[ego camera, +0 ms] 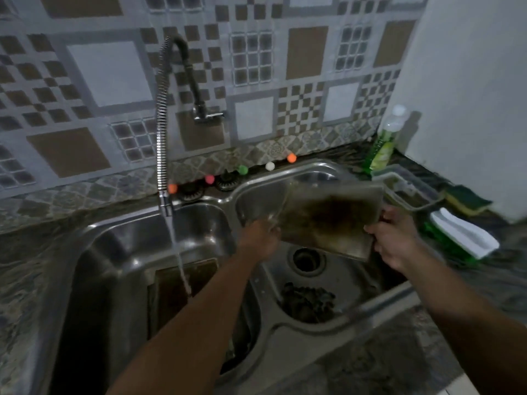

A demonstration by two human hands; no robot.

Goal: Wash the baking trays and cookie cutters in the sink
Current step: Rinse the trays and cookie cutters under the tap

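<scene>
Over right sink basin (336,277), both hands' grip on baking tray (330,215)

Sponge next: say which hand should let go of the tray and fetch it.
Right. The right hand grips the baking tray on the side nearest the sponge on the counter; the left hand would probably have to cross over.
</scene>
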